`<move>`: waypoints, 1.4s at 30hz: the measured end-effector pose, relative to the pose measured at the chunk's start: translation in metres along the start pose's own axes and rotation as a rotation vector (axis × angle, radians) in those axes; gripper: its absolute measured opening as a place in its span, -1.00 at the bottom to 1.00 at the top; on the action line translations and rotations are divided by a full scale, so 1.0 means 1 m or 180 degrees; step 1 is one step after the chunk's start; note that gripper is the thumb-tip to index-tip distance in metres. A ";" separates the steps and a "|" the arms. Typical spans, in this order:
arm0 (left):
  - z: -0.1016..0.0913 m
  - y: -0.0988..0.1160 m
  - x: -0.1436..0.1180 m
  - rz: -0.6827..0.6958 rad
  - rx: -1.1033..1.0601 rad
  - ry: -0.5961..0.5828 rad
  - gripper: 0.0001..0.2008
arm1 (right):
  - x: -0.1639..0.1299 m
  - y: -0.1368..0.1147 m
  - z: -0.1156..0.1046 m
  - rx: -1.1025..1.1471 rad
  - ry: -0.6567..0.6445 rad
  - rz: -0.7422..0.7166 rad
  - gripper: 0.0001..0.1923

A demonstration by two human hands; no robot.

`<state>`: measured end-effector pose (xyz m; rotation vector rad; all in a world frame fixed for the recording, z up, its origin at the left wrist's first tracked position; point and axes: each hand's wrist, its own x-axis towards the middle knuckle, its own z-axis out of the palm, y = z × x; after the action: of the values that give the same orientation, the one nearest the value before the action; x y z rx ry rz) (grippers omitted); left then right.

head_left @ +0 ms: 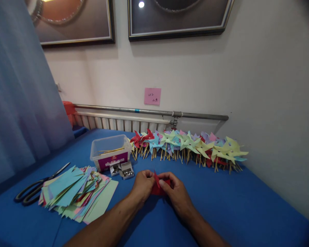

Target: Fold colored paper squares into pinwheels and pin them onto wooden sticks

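Red paper piece [158, 188], creased and pointed, is pinched between left hand [143, 187] and right hand [176, 192] fingers.

free: bare blue tablecloth [247, 206] right of and below the grip | left: fanned stack of coloured paper squares [77, 193], black-handled scissors [33, 190] | ahead-left: clear plastic box [110, 151], two small open pin boxes [122, 169] | ahead: row of paper pinwheels on wooden sticks [187, 145] along the wall

On the counter [247, 206], a paper stack [77, 192] lies left of the hands, scissors [38, 187] further left. A tub [110, 151] sits behind the stack, two small boxes [122, 169] before it, pinwheels [187, 145] along the wall.
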<state>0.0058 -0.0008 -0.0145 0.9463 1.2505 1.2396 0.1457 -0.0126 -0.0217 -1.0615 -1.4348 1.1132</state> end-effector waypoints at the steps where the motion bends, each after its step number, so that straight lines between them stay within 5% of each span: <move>1: 0.000 0.000 0.000 0.0026 0.0040 0.0012 -0.81 | 0.000 0.000 0.000 0.0064 0.0034 0.0011 -0.55; 11: -0.001 -0.003 0.003 0.0106 0.0093 0.0027 -0.90 | -0.008 -0.018 -0.001 -0.0539 -0.0380 -0.0589 -0.67; 24: 0.002 0.005 -0.001 -0.0079 0.0012 -0.0008 -0.86 | -0.002 -0.002 -0.003 -0.0081 -0.0146 0.0013 -0.68; 36: -0.001 -0.003 0.004 0.0049 0.0134 0.0047 -0.92 | -0.004 -0.010 -0.006 -0.0195 -0.0316 -0.0148 -0.59; 42: 0.000 -0.004 0.002 0.0326 0.0569 0.0069 -0.94 | 0.001 -0.001 -0.005 -0.0150 -0.0051 -0.0093 -0.57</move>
<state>0.0066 0.0004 -0.0188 1.1410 1.3610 1.2349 0.1504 -0.0115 -0.0204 -1.0635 -1.4912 1.0739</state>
